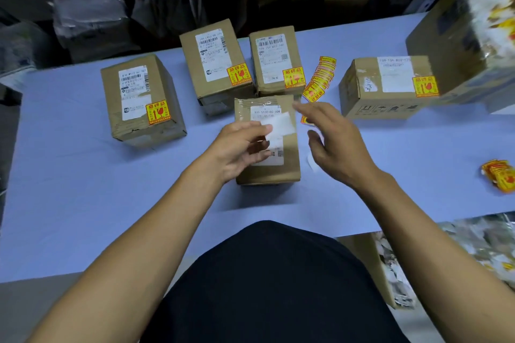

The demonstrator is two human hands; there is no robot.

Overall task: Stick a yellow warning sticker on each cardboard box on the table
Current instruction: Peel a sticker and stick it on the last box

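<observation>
Five cardboard boxes stand on the blue table (83,175). The left box (142,97), two back boxes (211,64) (274,61) and the right box (384,86) each carry a yellow warning sticker. No yellow sticker shows on the centre box (267,170), which lies under my hands. My left hand (237,147) pinches a white piece of backing paper (280,127) above this box. My right hand (331,142) hovers just right of it with fingers spread and thumb apart. A bit of yellow sticker (305,120) peeks out beside its fingers; whether the hand touches it is unclear.
A strip of yellow stickers (319,81) lies between the back and right boxes. More stickers (498,175) are piled at the right edge. A large box (459,44) stands far right. An open carton of paper scraps (390,267) sits below the table's near edge.
</observation>
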